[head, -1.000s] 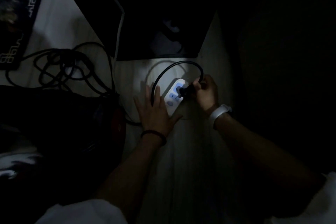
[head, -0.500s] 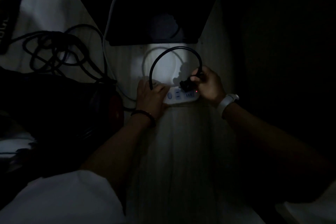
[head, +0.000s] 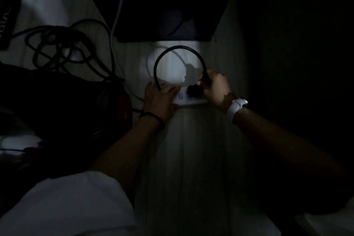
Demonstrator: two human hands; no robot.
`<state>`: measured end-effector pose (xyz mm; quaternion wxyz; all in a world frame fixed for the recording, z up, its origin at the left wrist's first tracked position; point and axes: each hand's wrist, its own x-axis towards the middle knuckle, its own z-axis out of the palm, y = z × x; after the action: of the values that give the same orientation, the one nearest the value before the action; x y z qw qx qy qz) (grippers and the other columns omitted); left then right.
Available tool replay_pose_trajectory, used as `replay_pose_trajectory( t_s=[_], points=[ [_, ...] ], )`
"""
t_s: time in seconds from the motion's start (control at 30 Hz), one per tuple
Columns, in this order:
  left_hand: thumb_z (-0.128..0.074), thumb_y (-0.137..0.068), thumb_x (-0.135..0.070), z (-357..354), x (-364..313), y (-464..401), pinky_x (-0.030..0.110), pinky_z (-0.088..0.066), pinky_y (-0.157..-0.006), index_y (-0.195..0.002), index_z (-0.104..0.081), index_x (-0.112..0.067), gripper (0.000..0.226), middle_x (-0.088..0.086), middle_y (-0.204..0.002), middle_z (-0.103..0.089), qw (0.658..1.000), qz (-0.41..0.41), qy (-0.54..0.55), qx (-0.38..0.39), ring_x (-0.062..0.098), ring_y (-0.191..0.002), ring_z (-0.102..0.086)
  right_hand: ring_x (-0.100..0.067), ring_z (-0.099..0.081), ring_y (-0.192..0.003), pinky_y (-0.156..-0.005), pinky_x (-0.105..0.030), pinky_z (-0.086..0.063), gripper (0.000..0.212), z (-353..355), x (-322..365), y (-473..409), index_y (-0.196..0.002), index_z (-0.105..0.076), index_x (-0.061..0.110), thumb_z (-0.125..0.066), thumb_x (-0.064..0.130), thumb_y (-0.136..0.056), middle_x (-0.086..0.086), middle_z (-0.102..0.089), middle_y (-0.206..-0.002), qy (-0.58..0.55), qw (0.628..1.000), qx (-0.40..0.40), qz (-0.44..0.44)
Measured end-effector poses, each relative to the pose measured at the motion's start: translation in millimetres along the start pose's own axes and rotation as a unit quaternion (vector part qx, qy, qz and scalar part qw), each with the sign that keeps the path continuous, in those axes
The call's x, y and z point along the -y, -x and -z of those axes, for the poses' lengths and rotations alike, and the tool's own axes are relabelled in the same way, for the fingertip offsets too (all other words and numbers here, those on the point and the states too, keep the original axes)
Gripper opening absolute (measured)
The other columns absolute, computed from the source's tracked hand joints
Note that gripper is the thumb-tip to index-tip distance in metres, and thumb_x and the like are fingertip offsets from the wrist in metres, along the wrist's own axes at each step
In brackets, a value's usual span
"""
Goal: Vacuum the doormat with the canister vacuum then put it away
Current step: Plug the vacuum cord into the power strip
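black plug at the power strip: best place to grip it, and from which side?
Grip the plug by its stubby body, not the cord that arches up and away from it. Come from the right, as the right hand does: the left hand lies flat over the strip's left end, probably steadying it.

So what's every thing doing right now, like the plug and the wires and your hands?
Left hand: lies flat on the power strip's left end, holding it down.
Right hand: grips the black plug.
Black plug: at a socket of the strip; too dark to tell if fully in.
Power strip: lying on the floor.
Black cord: arches from plug over left hand.
Tangled cable: loose on floor.
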<state>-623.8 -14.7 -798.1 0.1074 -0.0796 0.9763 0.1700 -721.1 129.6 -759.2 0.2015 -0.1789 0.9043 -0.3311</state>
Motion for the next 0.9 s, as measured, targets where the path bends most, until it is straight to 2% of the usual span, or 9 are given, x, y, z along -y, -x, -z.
replay_pose_trajectory(
  t_s=[0.17, 0.3, 0.43, 0.47, 0.53, 0.63, 0.73, 0.83, 0.9],
  points=[
    [-0.06, -0.085, -0.033, -4, 1, 0, 0.041, 0.001, -0.114, -0.141, -0.037, -0.027, 0.06, -0.007, -0.146, -0.038, 1.0, 0.016, 0.014, -0.003, 0.023, -0.139, -0.021, -0.033, -0.058, -0.094, -0.08, -0.036, -0.045, 0.02, -8, 12, 9, -0.11, -0.052, 0.007, -0.045, 0.016, -0.094, -0.018, -0.062, -0.102, 0.046, 0.998, 0.036, 0.004],
    [-0.057, -0.087, -0.03, -5, -2, 2, 0.043, 0.005, -0.114, -0.14, -0.038, -0.03, 0.056, -0.008, -0.147, -0.037, 0.999, 0.03, 0.023, -0.005, 0.021, -0.14, -0.022, -0.025, -0.06, -0.088, -0.069, -0.025, -0.037, 0.017, -14, 9, 13, -0.106, -0.053, 0.009, -0.049, 0.018, -0.093, -0.013, -0.064, -0.099, 0.032, 0.999, 0.017, 0.01],
    [-0.056, -0.085, -0.036, -10, 3, 1, 0.048, 0.003, -0.115, -0.138, -0.042, -0.03, 0.055, -0.008, -0.145, -0.04, 0.998, 0.038, 0.047, -0.003, 0.02, -0.139, -0.026, -0.031, -0.063, -0.097, -0.088, -0.036, -0.044, 0.017, -22, 8, 20, -0.099, -0.064, 0.004, -0.062, 0.012, -0.085, -0.015, -0.069, -0.101, -0.043, 0.999, 0.001, 0.026],
    [-0.053, -0.083, -0.039, -11, 3, 1, 0.049, 0.003, -0.115, -0.137, -0.044, -0.029, 0.055, -0.007, -0.144, -0.042, 0.997, 0.04, 0.058, 0.0, 0.021, -0.139, -0.027, -0.028, -0.063, -0.099, -0.091, -0.03, -0.044, 0.019, -24, 7, 22, -0.101, -0.066, 0.002, -0.062, 0.01, -0.085, -0.015, -0.068, -0.104, -0.057, 0.998, -0.009, 0.019],
    [-0.05, -0.08, -0.038, -7, 0, 3, 0.05, 0.005, -0.115, -0.136, -0.045, -0.028, 0.057, -0.006, -0.144, -0.043, 0.997, 0.042, 0.064, -0.005, 0.023, -0.139, -0.027, -0.021, -0.062, -0.099, -0.086, -0.014, -0.042, 0.022, -24, 0, 24, -0.106, -0.066, 0.002, -0.061, 0.007, -0.085, -0.014, -0.068, -0.108, -0.12, 0.993, -0.016, -0.018],
    [-0.057, -0.086, -0.027, -4, -4, 6, 0.044, 0.009, -0.113, -0.139, -0.04, -0.031, 0.055, -0.009, -0.147, -0.038, 0.998, 0.041, 0.04, -0.011, 0.022, -0.14, -0.02, -0.014, -0.059, -0.095, -0.08, -0.005, -0.044, 0.023, -21, -9, 28, -0.107, -0.065, 0.0, -0.06, 0.004, -0.085, -0.01, -0.066, -0.103, -0.214, 0.975, -0.015, -0.05],
    [-0.057, -0.087, -0.026, -4, -6, 8, 0.044, 0.009, -0.113, -0.139, -0.04, -0.03, 0.055, -0.009, -0.147, -0.037, 0.998, 0.043, 0.041, -0.027, 0.022, -0.14, -0.019, -0.018, -0.063, -0.095, -0.087, -0.012, -0.046, 0.023, -25, -9, 31, -0.107, -0.065, -0.001, -0.059, 0.007, -0.087, -0.014, -0.068, -0.104, -0.134, 0.99, -0.043, 0.003],
    [-0.058, -0.089, -0.026, -6, -7, 10, 0.045, 0.009, -0.113, -0.138, -0.043, -0.026, 0.052, -0.007, -0.147, -0.038, 0.996, 0.049, 0.065, -0.026, 0.024, -0.14, -0.021, -0.023, -0.064, -0.094, -0.085, -0.004, -0.038, 0.023, -27, -10, 31, -0.106, -0.066, -0.001, -0.06, 0.009, -0.087, -0.02, -0.069, -0.103, -0.062, 0.995, -0.058, 0.057],
    [-0.057, -0.087, -0.027, -14, -3, 10, 0.054, -0.001, -0.115, -0.135, -0.048, -0.021, 0.049, -0.001, -0.143, -0.044, 0.994, 0.044, 0.093, -0.028, 0.03, -0.138, -0.027, -0.019, -0.064, -0.087, -0.082, -0.005, -0.039, 0.018, -28, -6, 31, -0.1, -0.068, -0.002, -0.061, 0.006, -0.085, -0.021, -0.07, -0.097, -0.06, 0.993, -0.064, 0.083]
  ],
)
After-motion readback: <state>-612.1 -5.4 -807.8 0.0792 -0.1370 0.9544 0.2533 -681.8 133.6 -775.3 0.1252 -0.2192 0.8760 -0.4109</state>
